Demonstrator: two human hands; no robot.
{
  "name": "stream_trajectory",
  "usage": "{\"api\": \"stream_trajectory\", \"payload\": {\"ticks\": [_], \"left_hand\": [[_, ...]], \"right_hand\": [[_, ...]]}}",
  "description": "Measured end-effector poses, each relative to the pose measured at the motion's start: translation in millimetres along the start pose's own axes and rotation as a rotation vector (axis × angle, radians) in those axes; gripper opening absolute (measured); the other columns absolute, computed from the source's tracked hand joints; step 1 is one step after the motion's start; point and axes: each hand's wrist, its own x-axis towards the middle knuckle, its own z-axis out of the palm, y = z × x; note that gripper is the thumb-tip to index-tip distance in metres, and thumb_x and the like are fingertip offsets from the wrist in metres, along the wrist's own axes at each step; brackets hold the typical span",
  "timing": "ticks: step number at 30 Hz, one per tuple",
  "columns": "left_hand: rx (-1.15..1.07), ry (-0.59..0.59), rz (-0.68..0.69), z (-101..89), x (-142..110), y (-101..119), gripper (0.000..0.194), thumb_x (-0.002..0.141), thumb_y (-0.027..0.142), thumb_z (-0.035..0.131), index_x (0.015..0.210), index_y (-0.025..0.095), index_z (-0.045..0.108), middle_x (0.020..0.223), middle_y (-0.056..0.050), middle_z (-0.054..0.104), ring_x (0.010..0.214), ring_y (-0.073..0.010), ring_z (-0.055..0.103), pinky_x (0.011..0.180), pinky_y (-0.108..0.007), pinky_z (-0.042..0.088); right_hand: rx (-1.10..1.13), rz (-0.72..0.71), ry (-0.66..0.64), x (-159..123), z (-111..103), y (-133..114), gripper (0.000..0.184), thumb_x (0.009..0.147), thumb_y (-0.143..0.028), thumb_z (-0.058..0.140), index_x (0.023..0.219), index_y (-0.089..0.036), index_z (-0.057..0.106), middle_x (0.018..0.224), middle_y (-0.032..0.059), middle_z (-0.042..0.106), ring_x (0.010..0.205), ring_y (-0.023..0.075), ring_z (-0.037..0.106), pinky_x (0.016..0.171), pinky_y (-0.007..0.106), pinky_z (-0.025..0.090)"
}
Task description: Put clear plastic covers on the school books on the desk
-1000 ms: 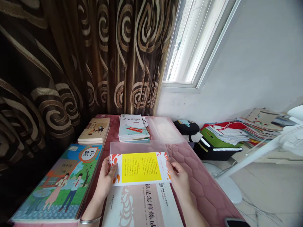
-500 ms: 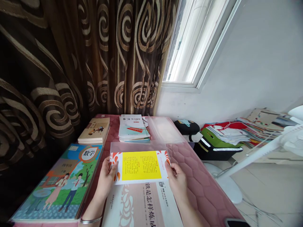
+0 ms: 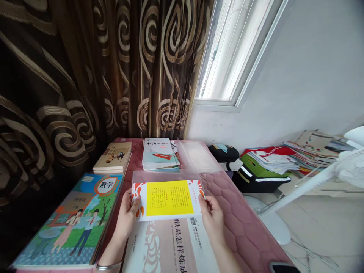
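My left hand (image 3: 127, 212) pinches the left end of a white book-cover flap (image 3: 169, 198) with a yellow text panel and orange leaf patterns. At the opposite end, my right hand (image 3: 212, 214) grips the same flap between thumb and fingers. The flap lies crosswise over a grey and pinkish book (image 3: 167, 246) with large dark Chinese characters. Clear plastic film (image 3: 165, 176) shows past the flap's far edge. How the film runs underneath cannot be made out. A metal bangle circles my left wrist.
Left are a colourful maths textbook (image 3: 71, 220) and tan books (image 3: 113, 157). A stack of workbooks (image 3: 159, 153) and clear plastic covers (image 3: 200, 156) lie at the back of the pink quilted table (image 3: 239, 216). A phone-like dark object (image 3: 283, 267) rests near the right edge; beyond stands a white fan (image 3: 307, 185).
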Motion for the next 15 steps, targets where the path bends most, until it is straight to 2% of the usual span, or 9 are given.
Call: {"api": "stream_trajectory", "payload": {"ticks": [5, 10, 15], "left_hand": [[-0.01, -0.027, 0.013, -0.8, 0.3, -1.6, 0.048, 0.077, 0.049, 0.07, 0.112, 0.023, 0.05, 0.103, -0.005, 0.069, 0.082, -0.0189, 0.068, 0.066, -0.028, 0.053], [0.005, -0.046, 0.035, -1.5, 0.8, -4.6, 0.041, 0.082, 0.047, 0.066, 0.112, 0.024, 0.049, 0.1, -0.004, 0.068, 0.076, -0.0157, 0.066, 0.062, -0.026, 0.051], [0.098, 0.035, 0.076, 0.8, 0.4, -1.4, 0.04, 0.079, 0.049, 0.068, 0.106, 0.022, 0.055, 0.075, 0.003, 0.062, 0.056, -0.0105, 0.056, 0.051, -0.022, 0.044]], "right_hand": [[0.001, 0.009, -0.016, 2.8, 0.3, 6.7, 0.048, 0.07, -0.066, 0.07, 0.069, -0.021, 0.054, 0.055, -0.0022, 0.055, 0.05, 0.0141, 0.05, 0.043, 0.023, 0.039], [0.013, 0.002, -0.014, 0.3, 0.2, 2.7, 0.047, 0.07, -0.065, 0.069, 0.07, -0.021, 0.054, 0.056, -0.0016, 0.057, 0.049, 0.014, 0.051, 0.043, 0.023, 0.04], [0.017, -0.016, -0.018, 0.6, -2.4, 3.8, 0.048, 0.07, -0.066, 0.068, 0.069, -0.021, 0.054, 0.056, -0.0014, 0.058, 0.048, 0.0137, 0.05, 0.042, 0.023, 0.039]]}}
